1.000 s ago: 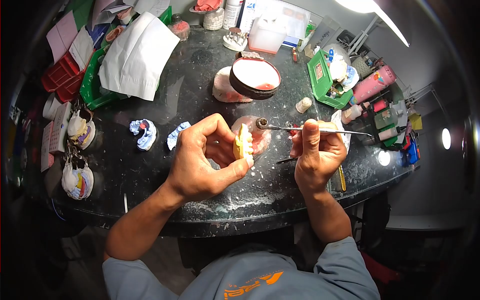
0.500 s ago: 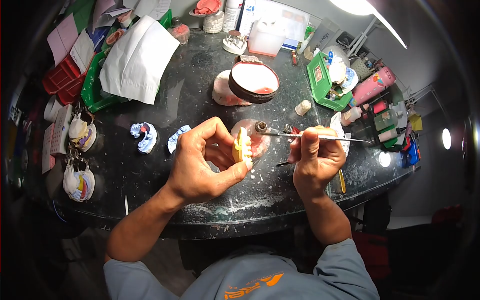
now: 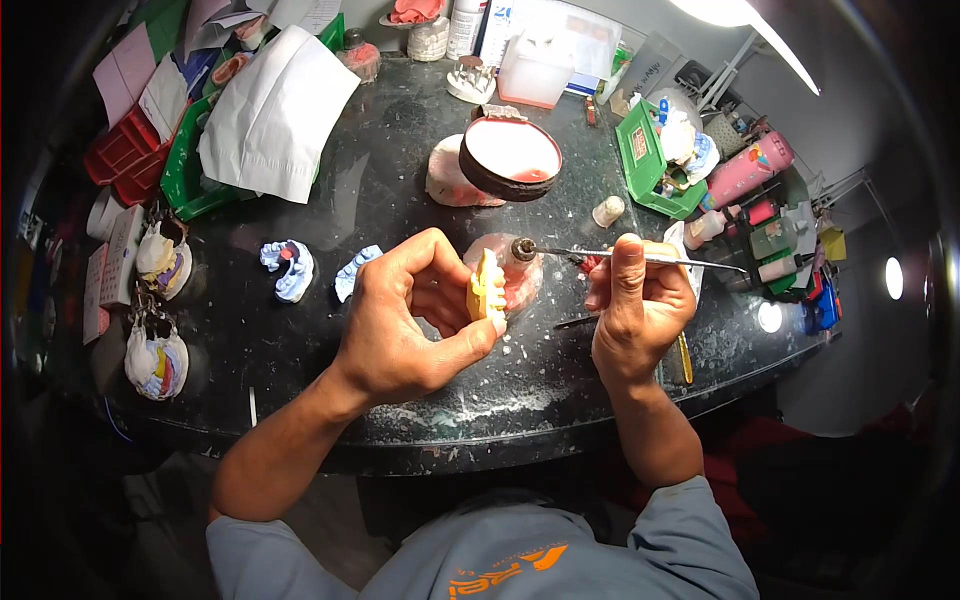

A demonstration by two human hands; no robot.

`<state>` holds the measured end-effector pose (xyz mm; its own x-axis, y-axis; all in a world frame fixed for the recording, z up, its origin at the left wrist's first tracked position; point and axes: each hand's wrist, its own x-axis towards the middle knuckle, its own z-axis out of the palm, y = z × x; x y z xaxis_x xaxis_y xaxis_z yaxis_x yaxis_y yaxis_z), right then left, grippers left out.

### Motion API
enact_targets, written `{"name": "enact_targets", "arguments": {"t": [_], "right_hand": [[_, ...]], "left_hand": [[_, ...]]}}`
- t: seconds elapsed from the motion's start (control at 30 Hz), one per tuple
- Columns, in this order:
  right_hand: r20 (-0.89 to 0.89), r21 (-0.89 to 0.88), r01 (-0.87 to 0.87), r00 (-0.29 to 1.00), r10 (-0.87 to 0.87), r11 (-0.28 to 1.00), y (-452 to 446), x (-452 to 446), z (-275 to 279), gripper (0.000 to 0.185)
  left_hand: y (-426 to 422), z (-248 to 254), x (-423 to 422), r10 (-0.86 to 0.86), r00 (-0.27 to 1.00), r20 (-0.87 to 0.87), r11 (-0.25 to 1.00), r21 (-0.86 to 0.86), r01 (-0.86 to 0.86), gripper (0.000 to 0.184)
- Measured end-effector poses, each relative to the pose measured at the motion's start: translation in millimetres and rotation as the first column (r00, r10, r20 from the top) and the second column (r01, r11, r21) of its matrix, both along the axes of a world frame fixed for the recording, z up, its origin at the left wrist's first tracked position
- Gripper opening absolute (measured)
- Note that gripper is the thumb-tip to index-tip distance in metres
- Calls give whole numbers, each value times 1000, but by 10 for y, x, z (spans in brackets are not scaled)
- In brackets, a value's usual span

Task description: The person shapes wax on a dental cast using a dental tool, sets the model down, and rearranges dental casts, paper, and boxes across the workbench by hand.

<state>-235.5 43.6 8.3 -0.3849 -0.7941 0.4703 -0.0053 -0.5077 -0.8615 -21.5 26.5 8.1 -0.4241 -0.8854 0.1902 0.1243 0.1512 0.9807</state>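
Observation:
My left hand (image 3: 405, 325) pinches a yellow dental model (image 3: 483, 288) with pale teeth between thumb and fingers, held upright above the bench. In my right hand (image 3: 642, 310) is a thin metal wax carver (image 3: 690, 262), gripped between thumb and fingers. Its left tip reaches the top of a small spirit lamp (image 3: 522, 250), whose rounded body has pinkish contents. Whether a flame burns there I cannot make out. Left of my left hand, a blue dental cast (image 3: 357, 272) lies on the bench, partly close behind the knuckles.
Behind the lamp stands a round dark-rimmed tin (image 3: 511, 160) of pale material, tilted on a base. Another blue cast (image 3: 288, 271) and articulated models (image 3: 157, 360) sit left. Green trays (image 3: 640, 160) flank the dark bench (image 3: 400, 430). A small white cup (image 3: 608, 211) stands right.
My right hand has shifted slightly right, and the wax carver has risen a little at the lamp top. My left hand keeps the dental model almost in place, turned slightly.

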Motion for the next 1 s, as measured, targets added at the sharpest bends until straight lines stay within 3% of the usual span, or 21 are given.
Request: {"name": "enact_targets", "arguments": {"t": [0.2,1.0], "right_hand": [[-90,-127,-140,988,129,982,72,-6,-52,20],[-82,-109,-152,986,144,982,96,9,-61,20]], "left_hand": [[-1,-19,-24,11,999,-33,1000,-9,-11,33],[18,24,-11,-3,1000,4,1000,14,3,30]]}}
